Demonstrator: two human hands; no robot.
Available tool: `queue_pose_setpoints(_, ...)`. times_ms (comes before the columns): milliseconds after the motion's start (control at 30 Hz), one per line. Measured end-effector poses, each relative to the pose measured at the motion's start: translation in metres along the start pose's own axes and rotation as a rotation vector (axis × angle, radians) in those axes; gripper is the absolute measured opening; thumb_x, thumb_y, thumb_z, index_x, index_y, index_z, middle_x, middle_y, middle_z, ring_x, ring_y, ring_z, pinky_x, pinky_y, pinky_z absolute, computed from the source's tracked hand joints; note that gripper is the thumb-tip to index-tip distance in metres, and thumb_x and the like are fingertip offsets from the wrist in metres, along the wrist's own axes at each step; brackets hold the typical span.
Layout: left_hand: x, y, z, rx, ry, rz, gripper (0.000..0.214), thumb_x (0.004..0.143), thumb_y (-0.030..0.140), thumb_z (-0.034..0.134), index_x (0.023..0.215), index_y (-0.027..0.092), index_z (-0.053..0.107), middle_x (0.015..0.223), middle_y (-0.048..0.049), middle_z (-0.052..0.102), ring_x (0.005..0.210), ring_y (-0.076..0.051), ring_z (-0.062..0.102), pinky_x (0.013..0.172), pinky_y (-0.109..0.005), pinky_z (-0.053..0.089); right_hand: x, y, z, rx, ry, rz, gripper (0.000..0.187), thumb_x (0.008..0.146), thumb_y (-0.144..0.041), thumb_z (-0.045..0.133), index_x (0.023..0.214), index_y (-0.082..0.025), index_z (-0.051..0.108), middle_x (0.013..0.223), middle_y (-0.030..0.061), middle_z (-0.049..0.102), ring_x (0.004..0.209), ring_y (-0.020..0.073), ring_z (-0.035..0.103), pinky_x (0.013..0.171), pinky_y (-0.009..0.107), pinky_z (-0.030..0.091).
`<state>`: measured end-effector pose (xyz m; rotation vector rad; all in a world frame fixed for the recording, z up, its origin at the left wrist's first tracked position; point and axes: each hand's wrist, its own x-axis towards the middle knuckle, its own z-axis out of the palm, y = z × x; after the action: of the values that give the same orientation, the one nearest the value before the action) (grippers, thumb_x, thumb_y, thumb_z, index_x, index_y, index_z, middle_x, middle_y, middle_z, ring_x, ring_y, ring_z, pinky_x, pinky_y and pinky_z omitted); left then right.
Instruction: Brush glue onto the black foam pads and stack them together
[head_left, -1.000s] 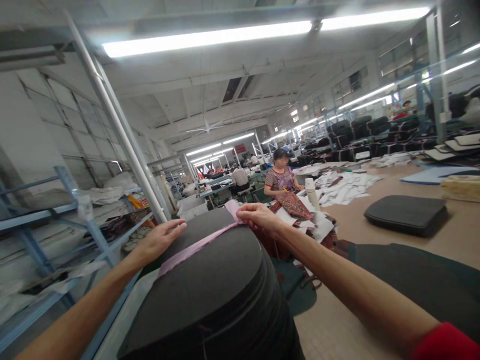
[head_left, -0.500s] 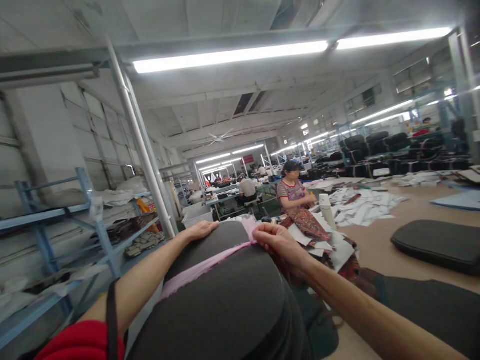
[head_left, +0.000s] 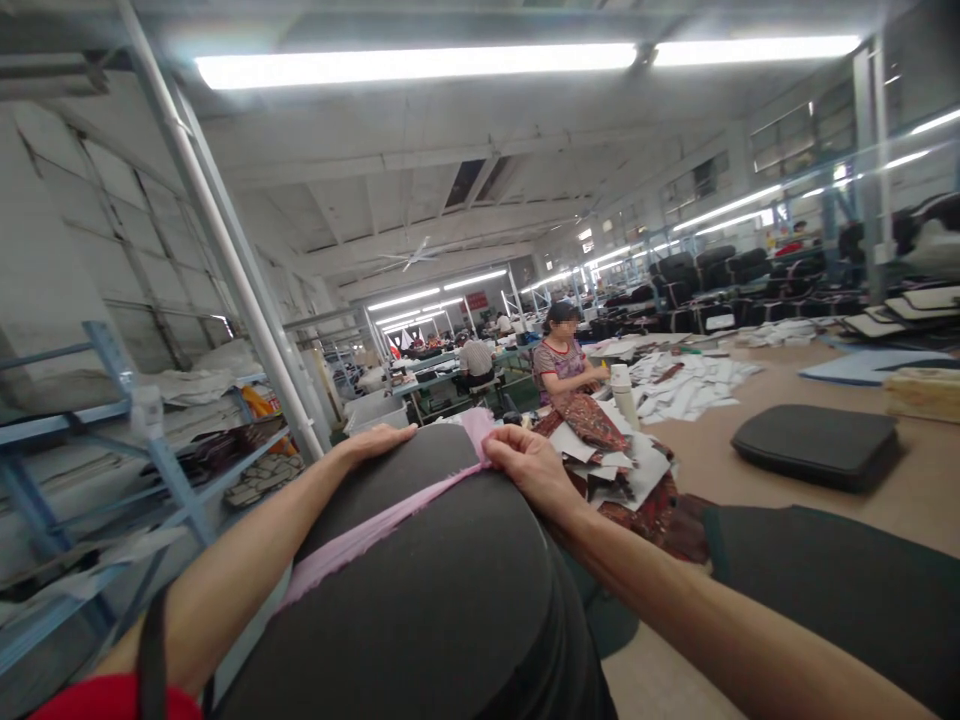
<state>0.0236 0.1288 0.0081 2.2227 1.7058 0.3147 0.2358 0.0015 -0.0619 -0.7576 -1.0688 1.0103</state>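
Note:
A tall stack of dark grey rounded pads [head_left: 450,580] fills the lower middle of the view, with a pink cloth strip [head_left: 360,535] stretched across its top. My right hand [head_left: 529,465] is closed, pinching the far end of the strip at the stack's far edge. My left hand [head_left: 375,442] lies flat on the far left side of the top pad, fingers curled over its rim and holding nothing.
A blue metal rack [head_left: 112,440] with fabric stands at the left beside a slanted steel post [head_left: 225,250]. On the tan table [head_left: 750,470] lie a grey cushion [head_left: 817,445], another dark pad [head_left: 840,590], patterned fabric pieces [head_left: 600,440], white cut pieces. A seated person [head_left: 562,360] works beyond.
My left hand slid from the near left of the pad top to its far edge. My right hand kept its pinch on the pink strip. The camera shifted.

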Motion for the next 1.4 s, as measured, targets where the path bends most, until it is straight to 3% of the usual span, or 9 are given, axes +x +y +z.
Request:
queue_pose_setpoints(233,-0.01,0.015,-0.002,-0.044,-0.173,-0.045,0.077,0.068,0.079,0.035,0.095,0.014,0.067,0.093,-0.0087,0.07,0.084,-0.026,0.064,0.07,-0.03,0.049,0.001,-0.001,-0.003,0.078,0.005,0.07,0.018,0.051,-0.033,0.06,0.058,-0.017,0.054,0.051,-0.0065,0.045,0.048,0.0063,0.032,0.047,0.022,0.021)
queue_pose_setpoints(467,-0.008,0.019,0.001,0.199,-0.072,0.033,0.078,0.061,0.082,0.035,0.088,0.015,0.066,0.098,-0.011,0.068,0.095,-0.03,0.06,0.08,-0.033,0.044,0.003,0.002,-0.005,0.095,-0.025,0.107,0.019,0.051,-0.033,0.06,0.06,-0.018,0.053,0.049,-0.0068,0.044,0.046,0.0067,0.033,0.044,0.022,0.022)
queue_pose_setpoints(767,-0.013,0.02,0.012,0.279,0.023,0.011,0.085,0.068,0.082,0.018,0.097,0.015,0.061,0.107,-0.013,0.064,0.102,-0.03,0.057,0.084,-0.034,0.043,0.008,-0.001,-0.011,-0.253,-0.075,-0.233,0.014,0.063,-0.031,0.053,0.056,-0.018,0.053,0.058,-0.0028,0.049,0.057,0.0105,0.042,0.053,0.023,0.031)
queue_pose_setpoints(867,-0.013,0.02,0.014,0.29,0.037,-0.014,0.088,0.067,0.082,0.02,0.101,0.012,0.06,0.112,-0.0166,0.062,0.105,-0.032,0.055,0.086,-0.036,0.042,0.011,0.0,-0.011,-0.312,-0.071,-0.28,0.012,0.065,-0.027,0.051,0.058,-0.018,0.054,0.058,-0.0028,0.05,0.058,0.0108,0.043,0.055,0.023,0.032)
queue_pose_setpoints(933,-0.013,0.019,0.016,0.3,0.062,-0.029,0.09,0.067,0.082,0.022,0.106,0.01,0.059,0.116,-0.0192,0.059,0.107,-0.033,0.054,0.088,-0.038,0.041,0.013,0.0,-0.011,-0.296,-0.083,-0.251,0.01,0.063,-0.025,0.052,0.058,-0.018,0.055,0.058,-0.0033,0.051,0.057,0.0103,0.044,0.055,0.023,0.032)
queue_pose_setpoints(1100,-0.014,0.014,0.023,0.296,0.121,-0.018,0.087,0.069,0.079,0.023,0.107,0.01,0.059,0.115,-0.0191,0.06,0.105,-0.034,0.056,0.091,-0.041,0.04,0.015,-0.005,-0.01,-0.097,-0.1,0.063,0.005,0.057,-0.021,0.056,0.055,-0.017,0.055,0.05,-0.0057,0.047,0.047,0.0074,0.037,0.047,0.022,0.026)
queue_pose_setpoints(1167,-0.016,0.017,0.024,0.285,0.159,0.008,0.081,0.071,0.075,0.027,0.112,0.011,0.056,0.118,-0.0181,0.059,0.109,-0.035,0.053,0.094,-0.045,0.037,0.014,-0.006,-0.011,-0.064,-0.101,0.106,0.005,0.056,-0.021,0.056,0.056,-0.017,0.056,0.048,-0.0061,0.046,0.044,0.0069,0.035,0.045,0.022,0.024)
queue_pose_setpoints(1300,-0.032,0.04,0.025,0.253,0.317,0.157,0.068,0.072,0.057,0.045,0.125,0.013,0.044,0.141,-0.0172,0.034,0.131,-0.036,0.025,0.105,-0.051,0.02,0.009,-0.008,-0.015,-0.017,-0.111,0.081,0.008,0.057,-0.024,0.059,0.059,-0.016,0.057,0.048,-0.007,0.045,0.044,0.006,0.034,0.044,0.021,0.023)
queue_pose_setpoints(1400,-0.056,0.074,0.027,0.133,0.278,0.313,0.05,0.075,0.049,0.045,0.113,0.017,0.05,0.126,-0.0114,0.049,0.116,-0.027,0.046,0.095,-0.039,0.037,0.005,-0.007,-0.02,0.101,-0.128,0.027,0.015,0.057,-0.029,0.064,0.063,-0.016,0.058,0.049,-0.0073,0.047,0.044,0.0055,0.034,0.044,0.021,0.023)
